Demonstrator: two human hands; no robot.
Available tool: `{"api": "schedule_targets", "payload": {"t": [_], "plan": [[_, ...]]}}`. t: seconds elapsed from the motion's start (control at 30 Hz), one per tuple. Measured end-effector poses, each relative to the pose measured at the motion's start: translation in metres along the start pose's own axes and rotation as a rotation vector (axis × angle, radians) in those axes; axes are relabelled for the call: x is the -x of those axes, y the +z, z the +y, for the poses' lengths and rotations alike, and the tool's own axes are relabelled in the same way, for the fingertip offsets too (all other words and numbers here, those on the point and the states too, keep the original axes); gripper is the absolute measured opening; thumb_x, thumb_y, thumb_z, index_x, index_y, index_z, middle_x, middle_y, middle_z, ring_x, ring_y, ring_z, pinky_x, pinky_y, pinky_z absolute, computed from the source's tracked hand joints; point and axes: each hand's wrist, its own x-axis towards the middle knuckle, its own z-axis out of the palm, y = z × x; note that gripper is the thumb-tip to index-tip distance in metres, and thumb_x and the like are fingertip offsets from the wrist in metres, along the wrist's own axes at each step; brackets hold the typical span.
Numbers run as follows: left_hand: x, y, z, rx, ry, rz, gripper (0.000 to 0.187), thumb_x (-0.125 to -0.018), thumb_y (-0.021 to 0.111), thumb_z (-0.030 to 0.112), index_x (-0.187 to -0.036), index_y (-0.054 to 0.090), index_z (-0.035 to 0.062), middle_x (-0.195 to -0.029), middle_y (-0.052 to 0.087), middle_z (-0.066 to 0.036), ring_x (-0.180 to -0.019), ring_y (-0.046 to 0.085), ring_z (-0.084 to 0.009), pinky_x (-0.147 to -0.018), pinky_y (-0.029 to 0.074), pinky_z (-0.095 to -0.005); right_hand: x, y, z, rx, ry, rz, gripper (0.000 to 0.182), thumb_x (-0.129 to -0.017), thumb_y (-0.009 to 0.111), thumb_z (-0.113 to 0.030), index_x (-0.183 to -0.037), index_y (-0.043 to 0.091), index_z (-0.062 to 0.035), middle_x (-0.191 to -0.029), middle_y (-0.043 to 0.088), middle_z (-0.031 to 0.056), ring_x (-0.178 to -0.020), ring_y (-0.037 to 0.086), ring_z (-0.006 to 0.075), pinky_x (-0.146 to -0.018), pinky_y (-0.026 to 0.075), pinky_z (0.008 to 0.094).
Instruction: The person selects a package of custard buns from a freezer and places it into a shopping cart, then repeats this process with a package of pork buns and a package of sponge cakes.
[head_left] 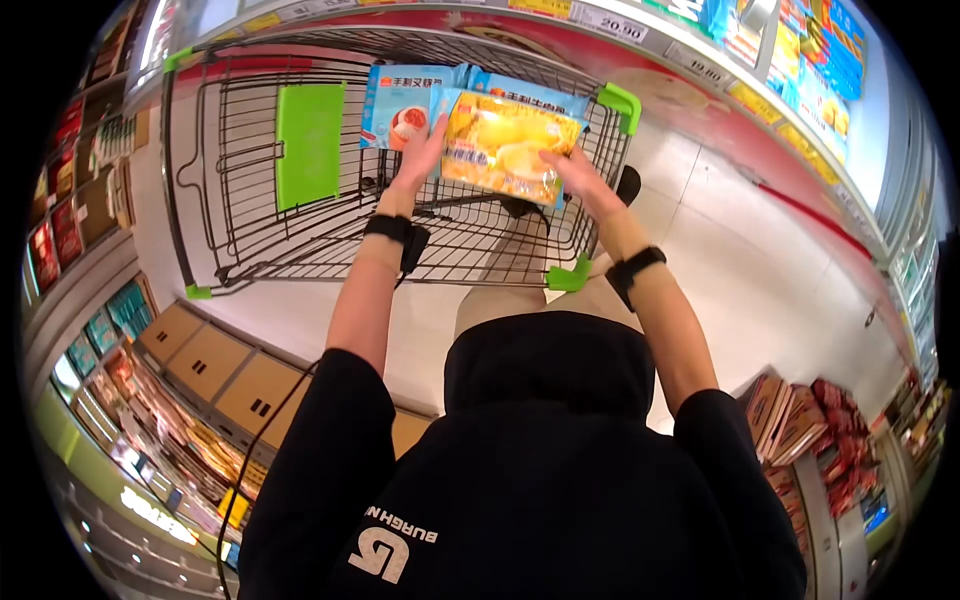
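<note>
A yellow food bag point(508, 145) with pictures of buns is held between both hands over the shopping cart point(240, 170). My left hand point(422, 152) grips its left edge, fingers partly hidden behind it. At the right edge, my right hand point(580, 180) has its thumb across the front. Two blue food bags lie in the cart behind it: one blue bag point(395, 100) with a bun picture on the left, and another blue bag point(535, 92) mostly covered by the yellow one.
A freezer case point(800, 100) with price tags and packaged food runs along the top right. Shelves of goods point(60, 240) stand at the left. Red boxes point(795, 420) are stacked at the lower right. Pale floor tiles point(720, 240) show beside the cart.
</note>
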Motion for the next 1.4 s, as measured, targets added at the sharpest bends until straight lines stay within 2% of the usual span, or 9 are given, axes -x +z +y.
{"api": "schedule_targets", "payload": {"t": [0.1,0.27,0.47,0.6,0.87,0.97,1.1,1.2,1.4], "plan": [[-0.026,0.010,0.009,-0.005,0.026,0.001,0.086,-0.090,0.047,0.060,-0.134,0.042,-0.0126,-0.137,0.046,-0.030,-0.132,0.042,-0.0369,-0.109,0.031,-0.0368,-0.038,0.004,0.018,-0.016,-0.133,0.127,0.057,-0.086,0.064,-0.023,-0.130,0.043,0.0069,-0.123,0.058,0.0198,-0.110,0.058,0.0275,-0.097,0.043,0.0361],[-0.051,0.025,0.014,0.054,-0.022,0.001,0.084,-0.089,0.049,0.059,-0.136,0.042,-0.0104,-0.136,0.047,-0.029,-0.131,0.043,-0.0370,-0.108,0.033,-0.0377,-0.074,-0.006,0.031,0.031,-0.057,0.229,0.065,-0.086,0.066,-0.029,-0.131,0.038,0.0083,-0.127,0.055,0.0228,-0.114,0.057,0.0292,-0.097,0.043,0.0361],[-0.055,0.034,-0.021,0.039,0.240,0.063,0.073,-0.091,0.055,0.046,-0.135,0.041,-0.0106,-0.136,0.046,-0.032,-0.130,0.044,-0.0388,-0.108,0.034,-0.0402,-0.063,-0.013,0.024,0.214,0.034,0.363,0.074,-0.084,0.065,-0.033,-0.136,0.035,0.0093,-0.129,0.052,0.0295,-0.121,0.053,0.0358,-0.101,0.041,0.0382],[-0.024,0.036,-0.022,-0.181,0.339,0.152,0.065,-0.091,0.056,0.037,-0.133,0.042,-0.0098,-0.136,0.045,-0.031,-0.130,0.041,-0.0404,-0.108,0.033,-0.0423,-0.055,-0.018,0.044,0.349,-0.173,0.501,0.073,-0.081,0.066,-0.032,-0.134,0.037,0.0089,-0.124,0.053,0.0327,-0.117,0.054,0.0398,-0.100,0.042,0.0399],[0.090,0.079,0.017,-0.273,0.494,-0.021,0.040,-0.091,0.060,0.027,-0.121,0.057,0.0004,-0.118,0.059,-0.021,-0.113,0.056,-0.0341,-0.097,0.043,-0.0413,0.027,-0.023,0.041,0.320,-0.397,0.203,0.043,-0.084,0.065,-0.020,-0.120,0.055,0.0017,-0.097,0.067,0.0239,-0.086,0.068,0.0334,-0.078,0.054,0.0408],[0.126,0.121,0.037,-0.067,0.385,-0.127,0.034,-0.088,0.063,0.021,-0.115,0.059,0.0008,-0.104,0.062,-0.020,-0.098,0.060,-0.0342,-0.088,0.047,-0.0392,0.052,-0.035,0.047,0.216,-0.476,0.046,0.025,-0.087,0.063,-0.015,-0.106,0.062,0.0003,-0.095,0.069,0.0177,-0.080,0.069,0.0301,-0.074,0.054,0.0385],[0.167,0.178,0.073,-0.044,0.339,-0.068,0.037,-0.088,0.063,0.018,-0.119,0.056,-0.0002,-0.109,0.059,-0.020,-0.104,0.058,-0.0345,-0.092,0.045,-0.0400,0.103,-0.089,0.042,0.269,-0.530,-0.118,0.021,-0.088,0.061,-0.013,-0.103,0.062,0.0008,-0.092,0.069,0.0165,-0.081,0.069,0.0273,-0.073,0.054,0.0368],[0.188,0.223,0.115,-0.240,0.607,0.222,0.040,-0.088,0.061,0.015,-0.123,0.051,-0.0013,-0.122,0.051,-0.022,-0.115,0.050,-0.0377,-0.099,0.040,-0.0421,0.134,-0.156,0.055,0.236,-0.495,-0.078,0.020,-0.088,0.061,-0.012,-0.103,0.063,0.0008,-0.091,0.069,0.0167,-0.083,0.069,0.0266,-0.074,0.054,0.0357],[0.200,0.279,0.236,-0.334,0.837,0.103,0.044,-0.088,0.060,0.011,-0.127,0.046,-0.0015,-0.136,0.042,-0.023,-0.125,0.042,-0.0398,-0.105,0.035,-0.0438,0.188,-0.327,0.132,0.013,-0.401,0.391,0.021,-0.092,0.059,-0.016,-0.105,0.064,-0.0001,-0.092,0.070,0.0112,-0.079,0.068,0.0194,-0.073,0.053,0.0309]]}}
